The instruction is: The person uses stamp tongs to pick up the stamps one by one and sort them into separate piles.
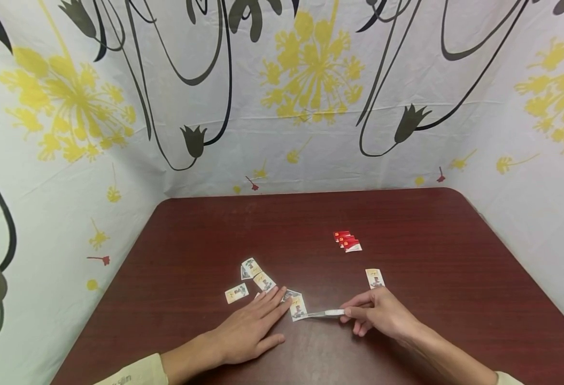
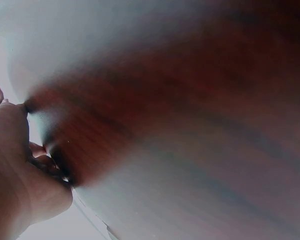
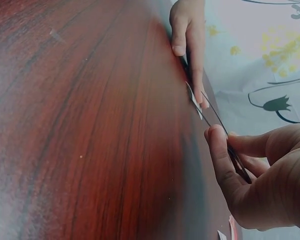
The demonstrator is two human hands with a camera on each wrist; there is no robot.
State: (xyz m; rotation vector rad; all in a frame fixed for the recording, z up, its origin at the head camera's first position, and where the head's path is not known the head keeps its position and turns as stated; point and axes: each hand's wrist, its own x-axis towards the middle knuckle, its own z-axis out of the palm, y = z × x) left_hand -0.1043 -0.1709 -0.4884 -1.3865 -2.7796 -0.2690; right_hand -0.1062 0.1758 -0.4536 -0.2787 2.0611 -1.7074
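1. Head view, nearest me: one of my pale sleeves [image 1: 139, 372] shows at the bottom left.
2. My left hand [image 1: 249, 330] lies palm down with its fingers out straight, gripping nothing. Its fingertips reach the edges of some small cards.
3. My right hand [image 1: 380, 314] pinches thin tweezers [image 1: 333, 313] between thumb and fingers. They point to the left.
4. The tweezer tips are at the bottom right corner of a picture card [image 1: 298, 308], just right of my left fingertips. I can't tell if the tips squeeze it.
5. Another card [image 1: 292, 293] peeks out behind that one.
6. A lone card [image 1: 236, 293] lies to the left of my left fingers. Near it, a bit farther off, a few pale cards [image 1: 264, 282] lie in a messy bunch.
7. Over on the right, a single card [image 1: 373, 277] lies just past my right hand, which hides its near end.
8. Farther away, some red and white cards [image 1: 346, 240] overlap in a slanting row.
9. Past the brown table [image 1: 407, 214] hangs a white cloth [image 1: 320, 160] with yellow flowers.
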